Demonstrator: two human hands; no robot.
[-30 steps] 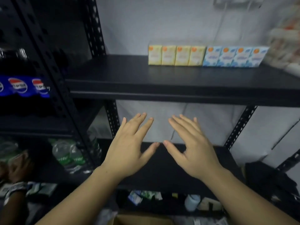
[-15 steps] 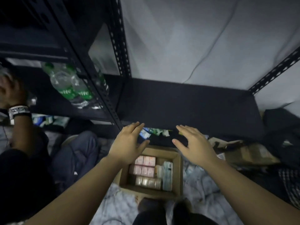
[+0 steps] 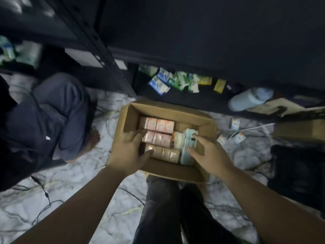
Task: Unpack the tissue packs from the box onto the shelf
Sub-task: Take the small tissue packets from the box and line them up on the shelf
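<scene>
While both hands reach into the box (image 3: 207, 128), the left hand (image 3: 130, 150) spreads over pink packs (image 3: 157, 138); the right hand (image 3: 206, 152) pinches a blue pack (image 3: 188, 147).

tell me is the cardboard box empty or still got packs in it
Not empty: the cardboard box holds rows of pink packs and tan packs.

Dim overall, with the upper half of the frame sunk in near-black under the shelf (image 3: 211, 41). Brightest at the pale marbled floor (image 3: 109, 199) in the lower left and inside the cardboard box (image 3: 133, 111) at centre. Soft with motion blur throughout, grainy in the shadows, and bowed by wide-angle distortion towards the edges.
</scene>
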